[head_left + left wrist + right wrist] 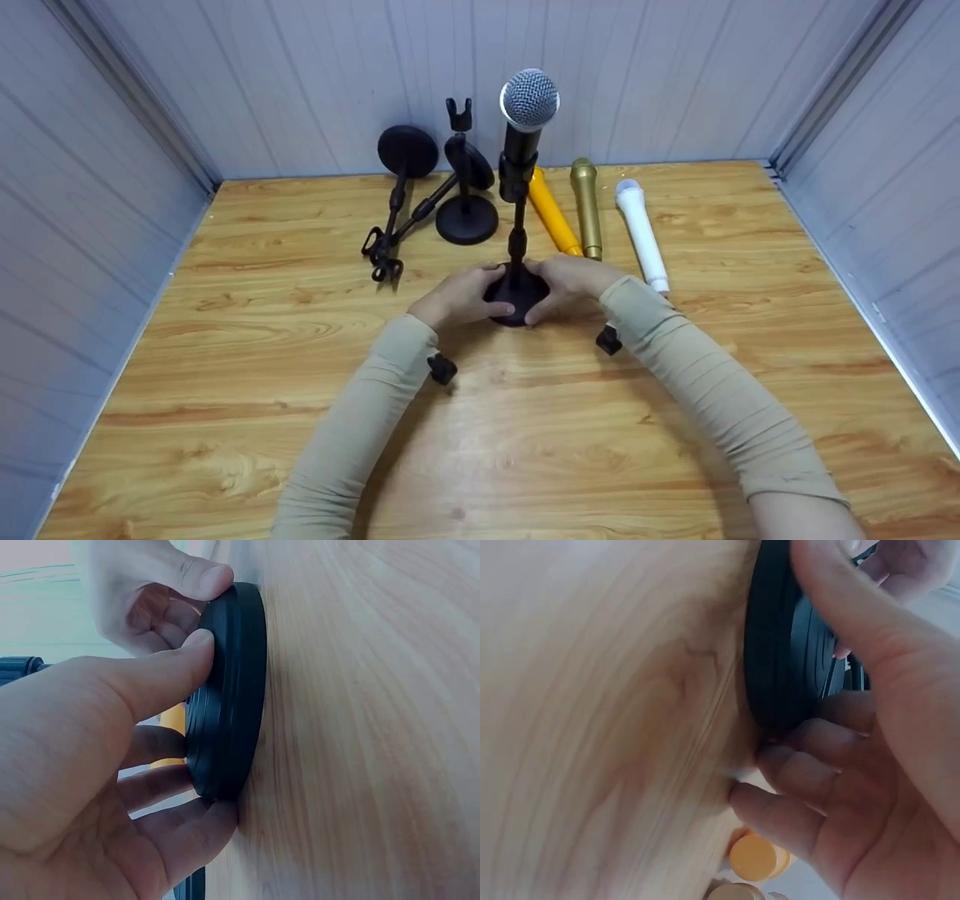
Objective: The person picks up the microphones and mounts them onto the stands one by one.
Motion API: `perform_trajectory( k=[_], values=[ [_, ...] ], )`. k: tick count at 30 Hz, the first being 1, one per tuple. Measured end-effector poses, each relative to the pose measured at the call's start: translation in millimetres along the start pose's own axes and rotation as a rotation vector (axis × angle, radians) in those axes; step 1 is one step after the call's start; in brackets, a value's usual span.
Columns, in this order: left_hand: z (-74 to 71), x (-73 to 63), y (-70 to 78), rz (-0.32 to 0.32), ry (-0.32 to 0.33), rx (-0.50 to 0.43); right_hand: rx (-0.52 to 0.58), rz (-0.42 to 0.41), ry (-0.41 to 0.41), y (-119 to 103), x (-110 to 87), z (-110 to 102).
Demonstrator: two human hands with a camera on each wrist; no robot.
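Observation:
A microphone point(530, 100) with a silver mesh head and black body sits in the clip of a black desk microphone stand point(517, 244), which stands upright on the table. My left hand point(465, 294) grips the left side of the stand's round base point(232, 690), thumb on top and fingers along the rim. From the other side my right hand point(568, 281) holds the same base, its thumb over the upper face and some fingers at the edge. In the left wrist view the base appears flat against or very near the wood; any small gap cannot be told.
Behind to the left, another stand point(466, 220) is upright, and two more stands point(407, 150) lie with their clips close together. An orange microphone point(551, 214), a gold one point(586, 206) and a white one point(643, 236) lie to the right. Panel walls point(330, 82) border the wooden table point(247, 360).

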State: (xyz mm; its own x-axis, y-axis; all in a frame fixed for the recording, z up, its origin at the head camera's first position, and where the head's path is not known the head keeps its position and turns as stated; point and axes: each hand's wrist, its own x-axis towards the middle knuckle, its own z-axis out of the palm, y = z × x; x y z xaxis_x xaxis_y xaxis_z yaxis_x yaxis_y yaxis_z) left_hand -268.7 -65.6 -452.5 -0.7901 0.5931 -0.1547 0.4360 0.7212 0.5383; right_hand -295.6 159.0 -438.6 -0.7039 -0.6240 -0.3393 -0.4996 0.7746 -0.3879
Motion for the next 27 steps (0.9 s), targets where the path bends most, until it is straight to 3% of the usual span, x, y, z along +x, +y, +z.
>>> perform_trajectory(
  k=[5,9,12,15,20,27],
  values=[
    [-9.0,-3.1,-6.5,0.012,0.047,-0.091,0.038,0.019,0.000,-7.4,8.1,-4.4],
    [-18.0,-6.0,-7.1,0.056,0.186,-0.269,0.053,0.023,-0.011,-10.1,11.3,-5.4],
    [-25.0,-5.5,1.5,0.157,0.299,-0.438,0.045,0.023,-0.022,-8.2,10.2,-5.2],
    [-32.0,-2.3,15.1,0.289,0.363,-0.558,0.046,0.013,-0.022,-4.5,8.5,-4.6],
    [-39.9,7.1,31.0,0.439,0.380,-0.636,0.045,0.023,-0.007,0.1,4.7,-3.8],
    [-35.2,14.5,36.5,0.432,0.345,-0.637,0.052,0.053,-0.005,2.4,-2.3,0.7]
  ],
)
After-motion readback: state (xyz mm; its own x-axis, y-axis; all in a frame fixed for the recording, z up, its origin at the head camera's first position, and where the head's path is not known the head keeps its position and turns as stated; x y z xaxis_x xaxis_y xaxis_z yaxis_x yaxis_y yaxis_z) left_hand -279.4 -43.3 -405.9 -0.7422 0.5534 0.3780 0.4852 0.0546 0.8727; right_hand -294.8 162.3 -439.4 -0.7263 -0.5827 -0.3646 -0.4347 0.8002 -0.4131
